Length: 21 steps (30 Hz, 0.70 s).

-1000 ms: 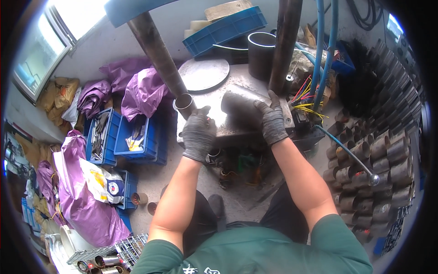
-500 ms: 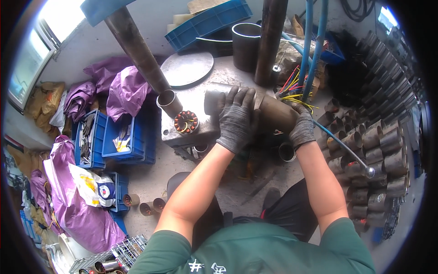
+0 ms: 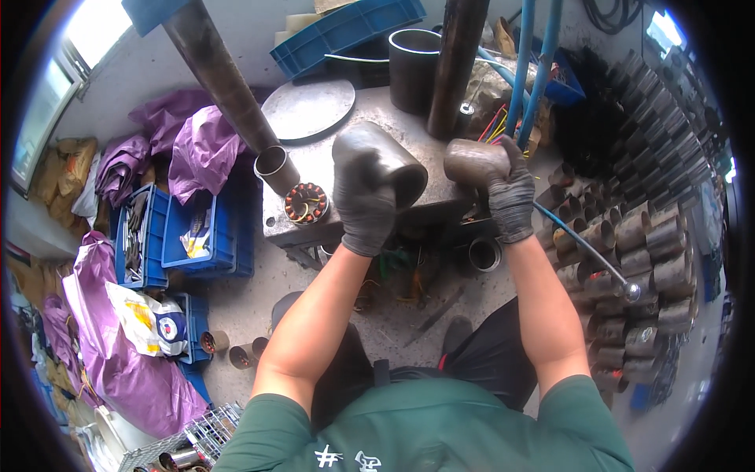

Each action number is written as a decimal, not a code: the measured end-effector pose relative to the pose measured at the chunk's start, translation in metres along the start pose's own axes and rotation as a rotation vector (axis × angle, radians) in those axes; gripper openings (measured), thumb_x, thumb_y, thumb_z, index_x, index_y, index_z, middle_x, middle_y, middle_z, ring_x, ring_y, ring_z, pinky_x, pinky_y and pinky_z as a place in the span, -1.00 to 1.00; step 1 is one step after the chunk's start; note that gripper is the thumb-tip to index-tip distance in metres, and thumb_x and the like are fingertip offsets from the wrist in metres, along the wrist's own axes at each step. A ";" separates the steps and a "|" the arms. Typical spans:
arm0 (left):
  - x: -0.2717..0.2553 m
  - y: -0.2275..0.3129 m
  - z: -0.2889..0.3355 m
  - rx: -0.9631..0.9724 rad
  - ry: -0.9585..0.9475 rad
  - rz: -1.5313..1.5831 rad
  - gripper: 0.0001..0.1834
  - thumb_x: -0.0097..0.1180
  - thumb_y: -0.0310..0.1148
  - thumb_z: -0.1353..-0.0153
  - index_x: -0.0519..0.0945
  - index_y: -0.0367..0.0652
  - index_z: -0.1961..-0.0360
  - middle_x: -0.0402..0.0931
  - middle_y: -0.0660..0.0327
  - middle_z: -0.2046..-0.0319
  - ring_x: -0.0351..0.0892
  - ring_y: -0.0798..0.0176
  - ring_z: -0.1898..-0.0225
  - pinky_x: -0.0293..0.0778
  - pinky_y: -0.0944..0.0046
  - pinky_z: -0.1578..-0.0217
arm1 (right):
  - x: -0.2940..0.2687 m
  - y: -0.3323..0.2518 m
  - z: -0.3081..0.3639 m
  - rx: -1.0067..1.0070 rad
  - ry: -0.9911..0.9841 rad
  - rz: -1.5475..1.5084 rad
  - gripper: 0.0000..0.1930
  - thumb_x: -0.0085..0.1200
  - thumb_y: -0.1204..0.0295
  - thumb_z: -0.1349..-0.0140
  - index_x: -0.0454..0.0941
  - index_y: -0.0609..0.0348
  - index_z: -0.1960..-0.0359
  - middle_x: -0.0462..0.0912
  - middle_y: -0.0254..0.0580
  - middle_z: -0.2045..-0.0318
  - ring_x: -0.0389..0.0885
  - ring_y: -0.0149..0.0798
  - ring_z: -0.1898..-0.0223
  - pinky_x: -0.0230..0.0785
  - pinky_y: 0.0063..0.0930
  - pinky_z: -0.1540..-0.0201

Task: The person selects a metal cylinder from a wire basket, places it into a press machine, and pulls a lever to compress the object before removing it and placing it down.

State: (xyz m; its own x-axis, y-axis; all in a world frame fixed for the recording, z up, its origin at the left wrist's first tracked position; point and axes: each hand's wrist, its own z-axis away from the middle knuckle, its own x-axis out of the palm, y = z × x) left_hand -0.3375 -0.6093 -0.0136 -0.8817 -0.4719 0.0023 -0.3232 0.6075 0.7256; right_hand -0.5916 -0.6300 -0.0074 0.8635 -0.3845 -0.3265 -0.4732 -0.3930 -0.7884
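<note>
My left hand, in a dark grey glove, is closed round a wide metal tube, whose open end faces right and toward me. In my gloved right hand is a narrower metal cylinder, held level just right of the tube. A gap separates the two pieces, both over the front part of the metal workbench. Left of my left hand, a ring-shaped wound core with red and dark segments sits at the bench edge, beside a short open tube.
Two thick metal columns rise from the bench, with a round plate and a large dark pipe behind. Blue hoses and a ball-ended lever stand right, near stacked tubes. Blue crates lie left.
The narrower cylinder and the wide tube, in line and together before, are now apart. My left hand has shifted left and turned the tube's open end toward me; the view has shifted slightly.
</note>
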 end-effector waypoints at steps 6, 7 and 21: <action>-0.031 -0.020 -0.048 -0.356 0.194 0.399 -0.40 0.22 -0.51 -0.31 0.33 -0.29 -0.35 0.42 0.04 -0.16 0.50 0.12 -0.17 0.48 0.20 -0.23 | 0.002 -0.047 -0.010 -0.384 -0.337 0.423 -0.27 0.27 0.49 -0.24 0.36 -0.04 -0.48 0.71 0.20 0.07 0.65 0.29 -0.01 0.46 0.07 -0.20; -0.033 -0.016 -0.053 -0.411 0.165 0.553 -0.38 0.22 -0.46 -0.35 0.30 -0.30 -0.38 0.42 0.03 -0.17 0.50 0.10 -0.17 0.47 0.18 -0.23 | 0.001 -0.049 -0.010 -0.395 -0.351 0.441 -0.27 0.27 0.48 -0.24 0.35 -0.04 -0.49 0.71 0.20 0.07 0.65 0.29 -0.01 0.46 0.06 -0.20; -0.103 -0.023 -0.053 -0.414 -0.252 -0.154 -0.50 0.29 -0.44 -0.35 0.51 -0.19 -0.30 0.56 0.10 -0.07 0.57 0.27 -0.02 0.53 0.28 -0.09 | 0.011 -0.049 -0.014 -0.557 -0.078 0.544 -0.37 0.44 0.47 -0.07 0.59 -0.02 -0.26 0.76 -0.19 0.06 0.68 -0.09 -0.07 0.23 -0.05 -0.45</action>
State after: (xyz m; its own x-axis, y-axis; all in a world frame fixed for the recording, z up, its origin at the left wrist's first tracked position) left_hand -0.2212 -0.6089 0.0063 -0.9067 -0.3360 -0.2548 -0.3372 0.2147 0.9166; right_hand -0.5611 -0.6264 0.0352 0.4846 -0.5916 -0.6443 -0.8337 -0.5354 -0.1355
